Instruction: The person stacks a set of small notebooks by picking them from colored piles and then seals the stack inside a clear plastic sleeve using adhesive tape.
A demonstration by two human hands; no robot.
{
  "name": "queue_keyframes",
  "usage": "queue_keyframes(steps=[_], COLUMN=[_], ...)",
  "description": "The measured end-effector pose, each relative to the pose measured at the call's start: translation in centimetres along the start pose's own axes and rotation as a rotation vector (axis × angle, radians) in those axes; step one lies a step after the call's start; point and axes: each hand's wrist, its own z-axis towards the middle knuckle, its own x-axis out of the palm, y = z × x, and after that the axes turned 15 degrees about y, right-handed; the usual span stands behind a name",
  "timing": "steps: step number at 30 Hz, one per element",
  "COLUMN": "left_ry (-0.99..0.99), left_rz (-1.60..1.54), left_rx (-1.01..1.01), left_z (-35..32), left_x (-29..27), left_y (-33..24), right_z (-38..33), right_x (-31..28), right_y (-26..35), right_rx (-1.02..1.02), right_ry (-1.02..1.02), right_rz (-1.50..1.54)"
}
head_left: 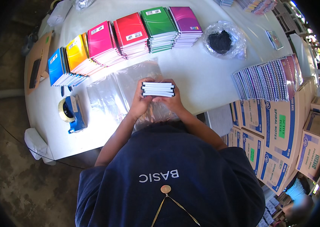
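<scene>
Between my two hands I hold a small stack of spiral notebooks (158, 90), its white page edges facing up and dark spines showing at the sides. My left hand (140, 99) grips one end, and my right hand (172, 103) the other. Under and around them, clear plastic sleeves (109, 90) lie on the white table (194, 81). Beyond stands a curved row of notebook stacks: blue (56, 65), yellow (76, 52), pink (101, 38), red (130, 29), green (158, 22) and purple (184, 19).
A blue tape dispenser (78, 113) sits at the left, below a cardboard piece (41, 62). Toward the right are a clear bag of black spirals or cord (220, 41) and a row of wrapped notebooks (265, 78). Cartons (281, 125) are piled beside the table's right edge.
</scene>
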Motion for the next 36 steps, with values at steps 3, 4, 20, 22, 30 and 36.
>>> queue_keyframes(steps=[3,4,20,22,30,36], left_ry=[0.007,0.010,-0.208,-0.397,-0.178,0.197], left_rz=[-0.005,-0.011,0.243,0.809,1.265,1.269], left_rx=[-0.020,-0.038,0.085,0.313,0.351,0.260], left_z=[-0.1,-0.2,-0.4,-0.9,-1.0,-1.7], left_x=[-0.2,-0.3,0.5,0.3,2.8,1.4], left_y=[0.8,1.1,0.6,-1.6,-4.7,-5.7], right_z=[0.1,0.2,0.1,0.0,0.0,-0.1], right_x=[0.1,0.1,-0.8,-0.7,-1.3,-2.5], right_y=[-0.1,0.0,0.2,0.2,0.0,0.7], right_rx=[0.020,0.030,0.156,0.162,0.157,0.163], right_ry=[-0.028,-0.037,0.007,0.002,0.069,0.226], right_rz=[-0.046,-0.050,-0.062,-0.068,-0.166,-0.176])
